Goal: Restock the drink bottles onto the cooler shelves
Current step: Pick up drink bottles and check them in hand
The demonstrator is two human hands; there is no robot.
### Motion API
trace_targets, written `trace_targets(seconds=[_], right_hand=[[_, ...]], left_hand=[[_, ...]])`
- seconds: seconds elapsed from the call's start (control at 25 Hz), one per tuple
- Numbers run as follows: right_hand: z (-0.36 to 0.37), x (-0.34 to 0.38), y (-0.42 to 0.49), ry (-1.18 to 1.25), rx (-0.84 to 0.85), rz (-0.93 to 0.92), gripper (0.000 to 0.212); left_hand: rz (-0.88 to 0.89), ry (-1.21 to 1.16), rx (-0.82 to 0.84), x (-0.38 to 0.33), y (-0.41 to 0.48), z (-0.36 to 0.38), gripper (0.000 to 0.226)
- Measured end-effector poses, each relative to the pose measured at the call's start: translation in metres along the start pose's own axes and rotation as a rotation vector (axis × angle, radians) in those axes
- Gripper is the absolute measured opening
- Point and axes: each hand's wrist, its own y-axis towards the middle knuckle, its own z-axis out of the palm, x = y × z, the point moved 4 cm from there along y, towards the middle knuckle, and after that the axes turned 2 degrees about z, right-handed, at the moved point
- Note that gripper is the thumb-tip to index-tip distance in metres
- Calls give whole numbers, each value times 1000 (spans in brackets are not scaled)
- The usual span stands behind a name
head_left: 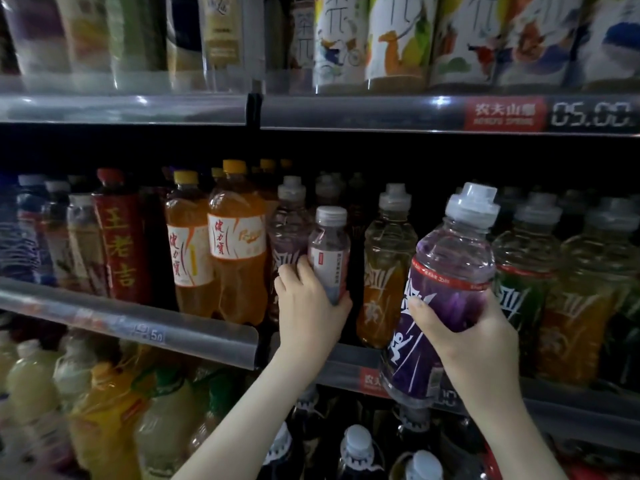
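Dim cooler, packed middle shelf (194, 327) behind clear price rail, red tag (500, 114) on rail above. Large purple bottle (446, 271) tilted, off shelf, in front of rail, gripped by right hand (474, 334). Small pink bottle (329, 251) at shelf gap beside orange sodas (239, 244), gripped by left hand (308, 306).

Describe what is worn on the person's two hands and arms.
Both are bare. The left hand and the right hand wear no gloves, and no rings show. No sleeve, watch or bracelet shows on either arm up to the frame's edge.
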Motion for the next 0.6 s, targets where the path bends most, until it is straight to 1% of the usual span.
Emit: trace_targets(seconds=[0.08,0.16,0.24,0.32,0.36,0.44,0.52,0.6], right_hand=[[2,1,-3,-12,-14,10,52],[3,2,-5,-14,-16,1,48],[2,4,-6,-5,-28,-11,45],[-1,5,-5,17,-67,-21,47],[-4,5,-5,27,-87,-32,51],[-7,3,-4,56,-114,-38,51],[-6,1,-3,100,-116,-23,51],[1,2,-4,154,-84,-31,63]], left_hand=[[-32,-69,8,2,-1,0,73],[-74,-160,71,8,-2,0,73],[-109,-289,114,13,-4,-4,67],[-155,-413,145,16,-5,-9,58],[-176,-465,152,17,-7,-11,57],[-203,-552,120,20,-11,-16,61],[-202,-624,52,21,-17,-24,58],[-168,-687,-37,21,-21,-37,54]])
